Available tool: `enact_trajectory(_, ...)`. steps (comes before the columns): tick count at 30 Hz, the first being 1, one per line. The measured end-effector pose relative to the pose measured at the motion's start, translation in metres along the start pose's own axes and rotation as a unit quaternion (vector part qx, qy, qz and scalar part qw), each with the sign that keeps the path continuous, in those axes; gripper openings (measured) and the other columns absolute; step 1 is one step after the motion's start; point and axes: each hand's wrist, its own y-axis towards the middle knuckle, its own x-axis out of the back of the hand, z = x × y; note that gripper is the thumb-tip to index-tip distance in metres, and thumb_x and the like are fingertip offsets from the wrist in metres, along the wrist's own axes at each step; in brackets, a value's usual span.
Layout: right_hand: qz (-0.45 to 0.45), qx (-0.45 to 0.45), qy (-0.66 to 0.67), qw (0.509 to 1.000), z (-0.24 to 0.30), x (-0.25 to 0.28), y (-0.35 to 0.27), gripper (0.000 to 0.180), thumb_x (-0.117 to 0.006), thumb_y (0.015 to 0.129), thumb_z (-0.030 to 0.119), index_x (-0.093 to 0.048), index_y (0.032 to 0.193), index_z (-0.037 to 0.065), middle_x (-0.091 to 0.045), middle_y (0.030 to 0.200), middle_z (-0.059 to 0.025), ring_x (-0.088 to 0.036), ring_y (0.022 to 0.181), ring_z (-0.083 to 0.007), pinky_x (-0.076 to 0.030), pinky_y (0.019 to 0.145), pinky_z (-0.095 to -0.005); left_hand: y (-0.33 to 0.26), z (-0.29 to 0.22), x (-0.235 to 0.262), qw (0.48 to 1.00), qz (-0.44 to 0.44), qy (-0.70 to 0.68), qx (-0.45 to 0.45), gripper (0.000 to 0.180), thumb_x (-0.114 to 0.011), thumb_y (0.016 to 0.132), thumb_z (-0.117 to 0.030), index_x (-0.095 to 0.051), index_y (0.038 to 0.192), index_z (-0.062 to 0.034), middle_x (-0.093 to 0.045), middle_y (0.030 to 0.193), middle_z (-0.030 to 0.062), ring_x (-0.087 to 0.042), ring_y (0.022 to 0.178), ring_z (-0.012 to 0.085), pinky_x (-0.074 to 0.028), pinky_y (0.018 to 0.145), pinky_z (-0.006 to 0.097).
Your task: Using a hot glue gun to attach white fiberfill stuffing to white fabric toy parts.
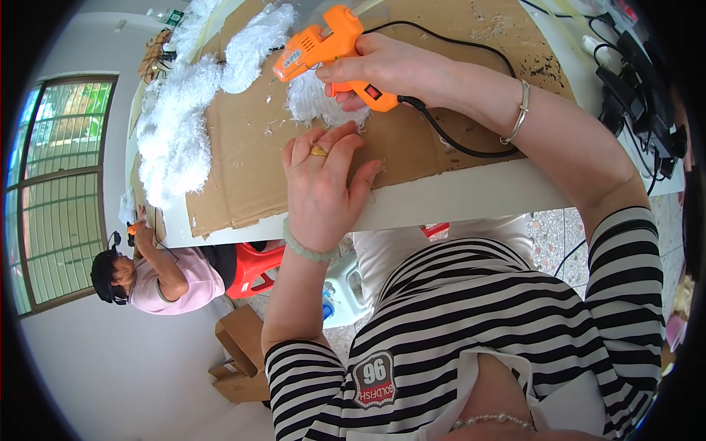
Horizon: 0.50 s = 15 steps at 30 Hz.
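Note:
My right hand (393, 70) is wrapped round the handle of an orange hot glue gun (340, 40), whose nozzle points to the left. A pale glue stick (366, 6) sticks out of its back end, and a black cord (448, 136) runs from the handle. Just below the gun lies a white fluffy piece (312, 103), partly covered by it. My left hand (321, 176) rests palm down at the near edge of that piece, fingers stretched and touching it.
Cardboard (239, 147) covers much of the white table (412, 202). White fluffy pieces (176, 132) are heaped at the left. Black devices with cables (640, 95) stand at the right edge. Beyond the left side, another person (169, 275) sits on a red stool (254, 268).

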Motion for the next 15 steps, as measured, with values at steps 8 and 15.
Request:
enact_trajectory(8,0.011,0.029,0.033,0.999,-0.007,-0.002,0.004,0.039,-0.058,0.088,0.035,-0.054,0.11,0.002,-0.058,0.095,-0.0055,-0.057,0.087,-0.013,-0.054,0.072,-0.0283,-0.005,0.015,0.003,0.958,-0.052,-0.257,0.115,0.012,-0.064,0.079,-0.009,-0.061,0.088,-0.0022,-0.066,0.09,0.0114,-0.058,0.086,0.0301,-0.042,0.085,0.038)
enact_trajectory(15,0.011,0.019,0.036,0.999,-0.006,-0.001,0.003,0.039,-0.058,0.088,0.034,-0.053,0.112,0.003,-0.058,0.096,-0.0061,-0.057,0.087,-0.0139,-0.054,0.072,-0.0291,-0.009,0.023,0.008,0.993,-0.017,-0.093,0.073,0.018,-0.066,0.079,-0.014,-0.06,0.091,-0.0022,-0.066,0.098,0.0136,-0.057,0.09,0.0319,-0.041,0.086,0.04)
